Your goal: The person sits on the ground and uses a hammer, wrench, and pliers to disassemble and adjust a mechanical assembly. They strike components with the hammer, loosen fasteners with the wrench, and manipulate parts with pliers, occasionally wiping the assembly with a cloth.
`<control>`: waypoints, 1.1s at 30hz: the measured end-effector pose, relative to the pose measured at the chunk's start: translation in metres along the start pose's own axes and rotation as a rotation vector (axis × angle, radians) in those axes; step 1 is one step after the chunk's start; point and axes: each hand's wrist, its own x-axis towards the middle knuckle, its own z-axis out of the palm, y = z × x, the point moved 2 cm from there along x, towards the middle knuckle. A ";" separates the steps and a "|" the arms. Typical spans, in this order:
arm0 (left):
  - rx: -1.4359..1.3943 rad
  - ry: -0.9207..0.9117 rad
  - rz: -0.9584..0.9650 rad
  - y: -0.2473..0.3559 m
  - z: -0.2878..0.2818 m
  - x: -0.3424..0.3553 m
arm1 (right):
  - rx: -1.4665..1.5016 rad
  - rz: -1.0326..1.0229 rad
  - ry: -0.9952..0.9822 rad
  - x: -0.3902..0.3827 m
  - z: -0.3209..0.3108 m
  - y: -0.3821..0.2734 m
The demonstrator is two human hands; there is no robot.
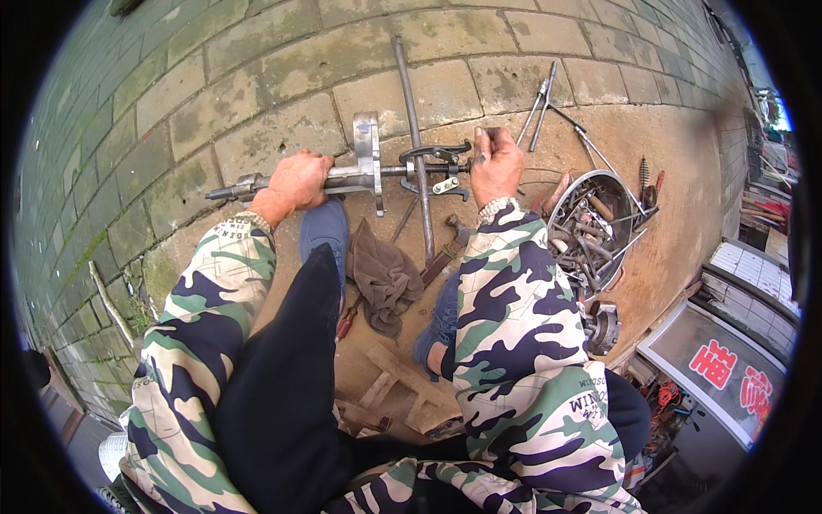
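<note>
Two bare hands line up along a flanged metal shaft [347, 180] before the person; the left hand's [295, 182] fingers wrap around it, left of its flange. At the shaft's right end sits a gear puller [445, 185]; the right hand's [498, 167] fingers curl closed there, their exact hold hidden. Right of the shaft's flange stretches a long steel bar [413, 128]; below the shaft lies a brown rag [385, 276].

Rag [385, 278] and basin [620, 201] on ground [655, 287]

A crumpled brown rag [385, 278] lies on the ground [655, 287] — right of it, a basin [622, 221] of metal tools [591, 248].
</note>
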 end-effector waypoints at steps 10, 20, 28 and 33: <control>-0.053 -0.029 0.015 0.009 -0.011 0.002 | 0.093 0.047 0.029 0.017 -0.009 0.034; -0.003 -0.020 0.129 0.020 -0.051 -0.014 | 0.059 0.053 0.036 0.014 -0.005 0.035; 0.082 -0.015 0.287 0.135 -0.129 0.043 | 0.095 0.069 0.033 0.016 -0.002 0.030; -0.311 0.147 0.159 0.213 -0.045 0.093 | 0.085 0.126 0.081 0.015 -0.011 0.025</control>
